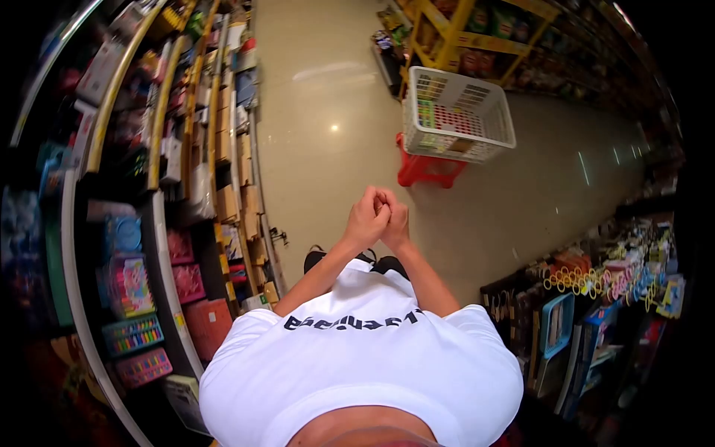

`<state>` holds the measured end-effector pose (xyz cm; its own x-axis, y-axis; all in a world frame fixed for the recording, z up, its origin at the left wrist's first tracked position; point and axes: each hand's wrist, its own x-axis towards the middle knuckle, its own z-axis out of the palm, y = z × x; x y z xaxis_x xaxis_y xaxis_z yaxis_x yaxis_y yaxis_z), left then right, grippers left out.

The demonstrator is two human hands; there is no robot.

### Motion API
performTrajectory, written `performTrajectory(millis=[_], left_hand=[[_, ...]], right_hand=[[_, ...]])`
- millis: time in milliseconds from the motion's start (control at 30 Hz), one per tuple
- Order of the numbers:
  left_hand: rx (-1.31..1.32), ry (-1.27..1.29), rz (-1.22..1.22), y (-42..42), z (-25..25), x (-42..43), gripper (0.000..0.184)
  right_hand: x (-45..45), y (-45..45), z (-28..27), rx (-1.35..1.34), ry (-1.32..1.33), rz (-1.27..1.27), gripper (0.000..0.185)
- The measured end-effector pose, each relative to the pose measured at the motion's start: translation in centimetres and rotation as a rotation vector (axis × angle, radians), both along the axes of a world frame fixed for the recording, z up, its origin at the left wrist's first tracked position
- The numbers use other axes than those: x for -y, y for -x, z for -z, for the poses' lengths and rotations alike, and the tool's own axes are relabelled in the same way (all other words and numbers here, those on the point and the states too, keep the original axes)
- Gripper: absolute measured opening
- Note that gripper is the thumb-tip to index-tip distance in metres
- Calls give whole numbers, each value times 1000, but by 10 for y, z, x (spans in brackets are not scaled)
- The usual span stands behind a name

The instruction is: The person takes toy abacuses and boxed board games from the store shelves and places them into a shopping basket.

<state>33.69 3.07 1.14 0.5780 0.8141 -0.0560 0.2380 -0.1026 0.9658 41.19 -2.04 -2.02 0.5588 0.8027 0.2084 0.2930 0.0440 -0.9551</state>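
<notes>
My left hand (pixel 364 221) and my right hand (pixel 398 223) meet in front of my body, over the shop floor. Both have their fingers curled and pressed against each other. Whether anything lies between them is hidden. Ahead and to the right, apart from my hands, a white plastic basket (pixel 456 144) rests on a red stool (pixel 424 171). Through its open top I see a red-and-white dotted surface and some green and yellow items.
Long shelves (pixel 170 246) packed with boxes and stationery run along my left. A yellow rack (pixel 477 40) with snack packets stands beyond the basket. At lower right, hooks carry yellow rings (pixel 573 281) beside a blue-framed panel (pixel 557 325). The tiled floor (pixel 320 141) stretches ahead.
</notes>
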Motion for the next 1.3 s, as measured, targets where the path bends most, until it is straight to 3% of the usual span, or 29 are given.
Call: performTrajectory(millis=[100,200,333,633,800,967,1300], left_hand=[[-2,-30,111,-22,19,3,11],[-289,3,280,-38,30,-8,19],[-444,-6,423,-65,53,-32,23],[-325,128,626,-189,84,-113,18],[-206,397,567,-244,109,-123,18],[-243,387,486,-292,142,-143,20],[-317,401,153,-372,188,-186,43]], right_hand=[[11,-16,14,29,20,114,17],[14,-27,33,16,105,172,14],[4,-46,45,31,166,187,11],[-51,-168,45,160,376,248,7],[-73,-224,42,169,523,267,12],[-99,-268,59,175,581,276,19],[-164,-368,87,380,561,83,22]])
